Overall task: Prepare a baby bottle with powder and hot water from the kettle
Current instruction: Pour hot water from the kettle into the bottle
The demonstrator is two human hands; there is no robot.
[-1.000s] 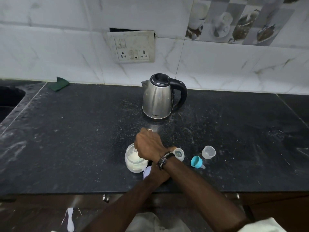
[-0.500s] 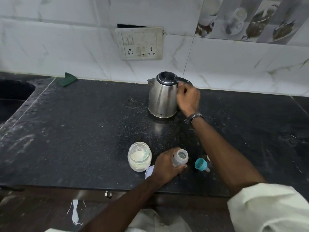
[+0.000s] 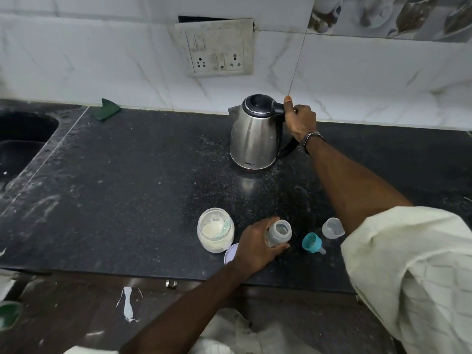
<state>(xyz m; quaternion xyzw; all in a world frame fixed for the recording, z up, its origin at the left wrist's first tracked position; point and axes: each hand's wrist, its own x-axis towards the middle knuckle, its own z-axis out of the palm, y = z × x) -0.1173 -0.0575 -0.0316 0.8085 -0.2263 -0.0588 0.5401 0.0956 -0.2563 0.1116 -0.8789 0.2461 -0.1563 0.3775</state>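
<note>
Fingers of the left hand [image 3: 255, 247] are curling round the baby bottle [image 3: 279, 233], which is standing open-mouthed near the front edge of the dark counter [image 3: 132, 190], steadying it upright. It is looking small, clear and light, so it is probably going to tip easily if nothing is bracing it. Just beside it on the left, an open jar of powder [image 3: 215, 229] is sitting with a pale scoop resting inside, and a round lid [image 3: 230, 254] is peeking out behind the hand. To the right, a teal teat ring [image 3: 312, 242] is lying on its side, with a clear cap [image 3: 332, 228] next to it. Farther back, near the wall, the steel kettle [image 3: 255, 135] is standing upright on the counter, its black lid down. The right hand [image 3: 300, 121] is gripping the black handle, thumb raised along the top. Likely heavy with hot water, the kettle is best taken by that handle only, since the metal body is probably scalding.
</note>
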